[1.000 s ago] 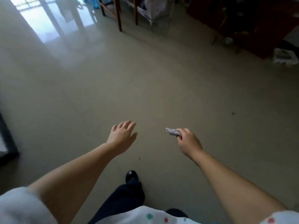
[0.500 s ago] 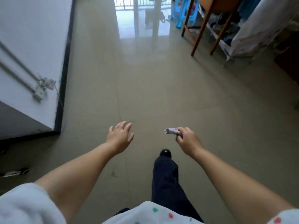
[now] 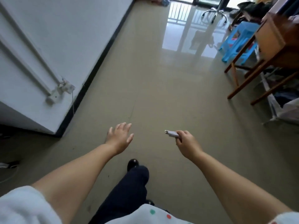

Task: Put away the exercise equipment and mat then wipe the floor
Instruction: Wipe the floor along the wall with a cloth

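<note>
Stood on a glossy beige floor (image 3: 158, 97), arms stretched forward over it. Left hand (image 3: 120, 137) held out at about 7 o'clock from frame centre, palm down, fingers straight and slightly spread, touching nothing. Right hand (image 3: 187, 142) at about 5 o'clock, fingers curled round a small pale rolled object (image 3: 171, 133), pinched between thumb and forefinger, with its free end jutting toward 9 o'clock, into the gap between the two hands. Could not tell whether that object was a rolled cloth or something harder; too small and blurred. Held well above the floor, touching nothing else.

Below the hands, at 6 o'clock, a dark trouser leg (image 3: 129, 191) ending in a black shoe (image 3: 133, 164) planted on the floor. White sleeves at both lower corners, and a white garment with coloured dots along the bottom edge.

At 10 o'clock, a white wall (image 3: 64, 29) with a black skirting strip (image 3: 90, 75) at its foot, and white conduit (image 3: 27, 62) running down it to a small fitting (image 3: 63, 89). At 2 o'clock, a wooden table (image 3: 273, 46) on slanted legs, a blue plastic stool (image 3: 239, 39) just beyond it, clutter beneath and behind. At 1 o'clock, a chrome chair base (image 3: 215, 12) near bright window reflections on the floor. No mat or exercise gear made out anywhere.
</note>
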`<state>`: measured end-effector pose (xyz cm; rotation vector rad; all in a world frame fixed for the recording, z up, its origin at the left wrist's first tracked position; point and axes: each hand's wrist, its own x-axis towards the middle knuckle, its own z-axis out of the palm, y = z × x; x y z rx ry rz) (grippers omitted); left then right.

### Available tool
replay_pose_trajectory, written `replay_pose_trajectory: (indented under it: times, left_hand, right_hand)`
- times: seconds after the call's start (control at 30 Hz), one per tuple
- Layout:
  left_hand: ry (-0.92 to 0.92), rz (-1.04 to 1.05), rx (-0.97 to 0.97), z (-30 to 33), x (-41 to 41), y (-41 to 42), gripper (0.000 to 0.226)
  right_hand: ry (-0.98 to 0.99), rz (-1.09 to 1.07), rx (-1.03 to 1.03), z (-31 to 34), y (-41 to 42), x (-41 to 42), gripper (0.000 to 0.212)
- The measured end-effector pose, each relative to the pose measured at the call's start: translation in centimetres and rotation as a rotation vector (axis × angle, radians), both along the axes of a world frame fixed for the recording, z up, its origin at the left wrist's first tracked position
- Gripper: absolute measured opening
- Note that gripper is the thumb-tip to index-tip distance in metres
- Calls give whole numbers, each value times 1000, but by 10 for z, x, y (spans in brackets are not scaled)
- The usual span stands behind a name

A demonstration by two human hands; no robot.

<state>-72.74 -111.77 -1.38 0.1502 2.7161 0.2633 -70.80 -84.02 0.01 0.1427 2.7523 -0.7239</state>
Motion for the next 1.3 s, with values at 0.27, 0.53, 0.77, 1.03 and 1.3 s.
replay_pose_trajectory:
  times: [0.27,0.53,0.77,1.03,1.3]
  left_hand:
    - [-32,96,-25,-6,-194,-15,56]
    - [-1,142,-27,4,-365,-13,56]
    - [-96,474,9,-25,-463,-25,55]
    - [-132,851,47,-36,-519,-47,55]
    - [-283,1038,55,-74,-549,-117,55]
  right_hand:
    - [-9,59,-17,3,-9,-206,31]
    - [-46,138,-1,7,-5,-393,31]
    - [-92,449,70,-9,-28,-580,33]
    - [-147,844,143,-19,-114,-748,32]
    - [-277,1053,96,-52,-236,-814,32]
